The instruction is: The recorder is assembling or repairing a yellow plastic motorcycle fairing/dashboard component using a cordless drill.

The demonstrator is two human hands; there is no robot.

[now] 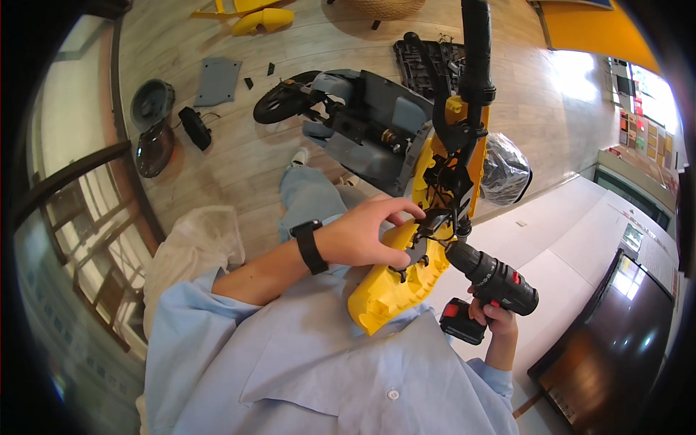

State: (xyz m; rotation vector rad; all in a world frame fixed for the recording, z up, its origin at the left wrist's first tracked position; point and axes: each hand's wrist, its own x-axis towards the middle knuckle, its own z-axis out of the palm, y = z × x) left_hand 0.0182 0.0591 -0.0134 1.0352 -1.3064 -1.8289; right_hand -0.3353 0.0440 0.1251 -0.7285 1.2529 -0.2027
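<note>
An electric scooter [366, 119], partly taken apart, stands in front of me with its handlebar grip [476, 54] rising on the right. Yellow plastic front cover [388, 296] hangs close to my chest, its inner side showing. My left hand [355, 233], a black watch on its wrist, is closed on the cover's edge, thumb and fingers around a dark round part. Wires and dark brackets [438, 221] lie just past the fingertips. My right hand [499, 319] grips a black and red cordless drill [500, 279], its chuck pointing at the cover's right edge; whether the tip touches is hidden.
On the wooden floor lie a grey panel [217, 81], a black box with a wire [195, 128], a grey bin-shaped part [152, 104] and yellow panels [262, 22]. An open tool case [435, 64] sits behind the scooter. A dark screen [612, 344] is at the right.
</note>
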